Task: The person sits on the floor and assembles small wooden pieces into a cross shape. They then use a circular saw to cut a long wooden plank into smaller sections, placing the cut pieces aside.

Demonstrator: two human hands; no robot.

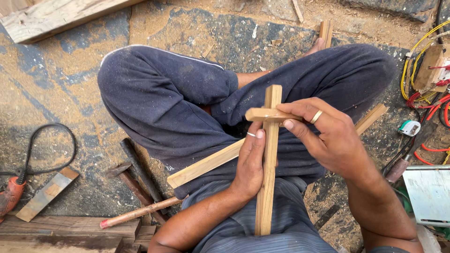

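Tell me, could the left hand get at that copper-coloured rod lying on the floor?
Probably yes: the rod lies uncovered beside the left knee, but the left hand now grips the upright wooden stick and must release it.

The person sits cross-legged, both bare forearms reaching forward over the lap. The left hand [251, 161] stands upright with its fingers curled closed in a grip — a ring shows on one finger, the thumb pointing up. The right hand [323, 133] comes in from the right, wrist bent, its thumb and ringed fingers pinched together just above the left hand.
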